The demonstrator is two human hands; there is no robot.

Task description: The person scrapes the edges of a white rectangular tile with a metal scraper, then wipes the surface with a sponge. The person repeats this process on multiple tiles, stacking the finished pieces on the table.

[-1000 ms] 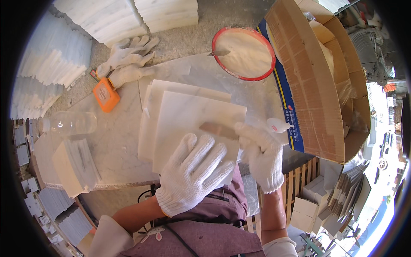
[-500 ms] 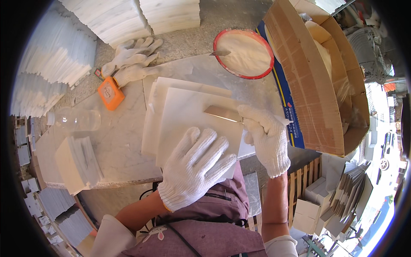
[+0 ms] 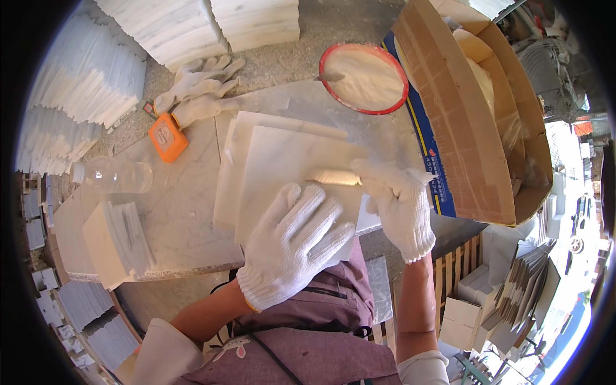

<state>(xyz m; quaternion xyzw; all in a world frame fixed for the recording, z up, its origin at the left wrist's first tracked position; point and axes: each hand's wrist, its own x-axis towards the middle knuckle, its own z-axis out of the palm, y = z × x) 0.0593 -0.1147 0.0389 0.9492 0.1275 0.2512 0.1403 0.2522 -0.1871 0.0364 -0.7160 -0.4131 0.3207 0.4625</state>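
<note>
White marble makes up the top tile (image 3: 289,167), which lies flat on a second, slightly larger tile (image 3: 232,160) at the near edge of the stone bench (image 3: 179,218). My left hand (image 3: 292,247), in a white knit glove, rests palm-down on the near part of the top tile with its fingers (image 3: 301,208) spread wide, gripping nothing. My right hand (image 3: 401,208), gloved alike, has its fingers curled tight around the handle of a putty knife (image 3: 333,177), whose flat blade lies on the tile's surface just beyond the left fingertips, pointing left. Behind the tiles, a red-rimmed bowl (image 3: 364,77) holds pale paste, with a small trowel (image 3: 328,77) resting at its left rim. To the right stands an open cardboard box (image 3: 462,128). On the left of the bench I see an orange tape measure (image 3: 168,136), a spare pair of gloves (image 3: 199,83) beyond it, a clear plastic bottle (image 3: 112,176) lying on its side, and a small upright stack of tiles (image 3: 119,240). Larger tile stacks (image 3: 199,25) stand at the far side.
</note>
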